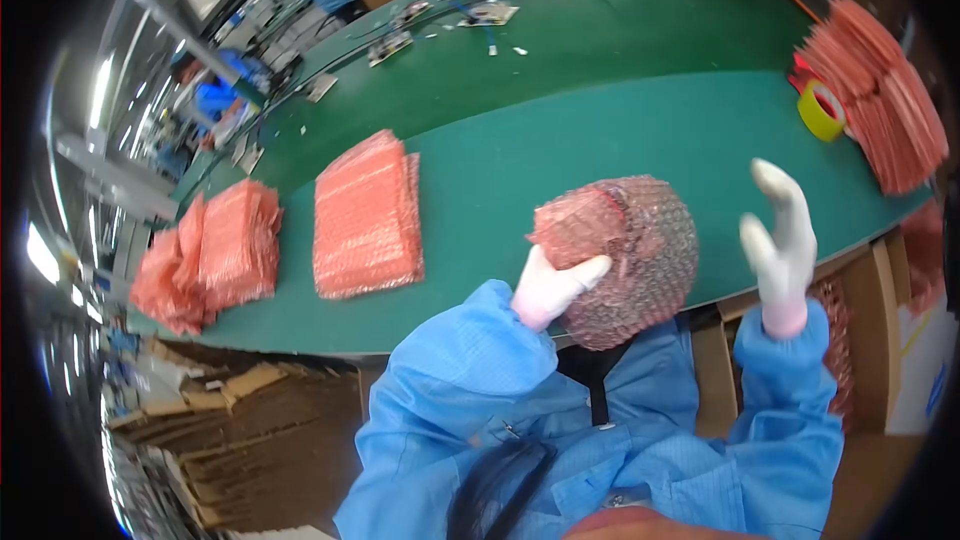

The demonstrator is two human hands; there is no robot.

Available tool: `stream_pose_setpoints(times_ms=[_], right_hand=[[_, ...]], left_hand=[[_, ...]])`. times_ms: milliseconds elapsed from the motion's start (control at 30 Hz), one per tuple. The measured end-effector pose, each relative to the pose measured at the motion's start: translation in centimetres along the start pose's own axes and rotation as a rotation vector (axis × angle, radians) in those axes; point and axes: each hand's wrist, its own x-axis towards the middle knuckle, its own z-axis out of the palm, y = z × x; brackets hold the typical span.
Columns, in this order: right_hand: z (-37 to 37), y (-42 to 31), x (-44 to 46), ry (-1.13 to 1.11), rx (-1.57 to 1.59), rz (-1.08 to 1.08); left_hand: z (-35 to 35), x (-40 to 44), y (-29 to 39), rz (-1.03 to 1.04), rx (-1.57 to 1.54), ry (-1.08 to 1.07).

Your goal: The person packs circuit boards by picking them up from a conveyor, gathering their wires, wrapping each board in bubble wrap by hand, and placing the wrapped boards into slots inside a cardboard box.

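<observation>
My left hand [553,286], in a white glove, grips the left side of a bubble-wrapped package [645,260]. Its thumb lies over the pink wrap, and its other fingers are largely hidden. The package is rounded, pink on the left and greyer on the right; what is inside cannot be made out. It sits at the table's near edge, in front of my body. To the right of it, my gloved right hand [783,245] is raised with thumb and fingers apart, holding nothing and not touching the package.
Flat stacks of pink bubble-wrap bags [368,215] lie on the green table [480,150], with more bags [238,240] farther left. At the right are a yellow tape roll [821,112] and upright pink bags [880,90]. Cardboard boxes [880,330] stand below; circuit boards [490,13] line the far side.
</observation>
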Motion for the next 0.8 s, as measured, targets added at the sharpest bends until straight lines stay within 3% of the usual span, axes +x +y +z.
stream_pose_setpoints(times_ms=[67,133,200,233,267,300,367,400,433,500,600,800], right_hand=[[0.3,-3.0,-0.6,-0.139,-0.135,-0.499],[2.0,-5.0,-0.8,-0.135,-0.2,-0.627],[4.8,-3.7,-0.9,-0.173,0.001,-0.48],[6.1,-3.5,-1.4,-0.332,0.277,-0.226],[6.9,-3.7,-2.5,-0.481,0.658,0.203],[9.1,-0.1,-4.7,-0.713,0.287,-0.111],[10.5,-3.0,-8.0,-0.546,0.855,0.254],[10.8,-3.9,-8.5,-0.593,1.012,0.475],[11.9,-2.9,-9.4,-0.618,1.038,0.551],[12.6,-3.2,-10.3,-0.575,1.08,0.598],[12.7,-3.6,-10.0,-0.489,1.126,0.66],[12.6,-2.0,-11.2,-0.347,0.82,0.516]], left_hand=[[0.5,0.1,-0.9,0.047,-0.156,-0.048],[2.0,-0.5,0.1,0.212,-0.232,-0.072],[2.5,-2.4,2.5,0.148,-0.251,-0.12],[2.6,-3.5,3.4,0.144,-0.22,-0.105],[2.7,-4.6,3.3,0.245,-0.266,-0.092],[1.6,-5.1,1.8,0.386,0.119,-0.052],[0.4,-7.1,0.7,0.391,0.155,0.026],[0.4,-8.2,1.3,0.268,-0.2,0.028],[0.1,-8.3,0.9,0.292,-0.19,0.045],[0.0,-8.3,0.1,0.247,-0.479,0.159],[0.3,-8.3,0.2,0.265,-0.373,0.193],[0.4,-6.7,-1.9,0.305,-0.173,0.307]])
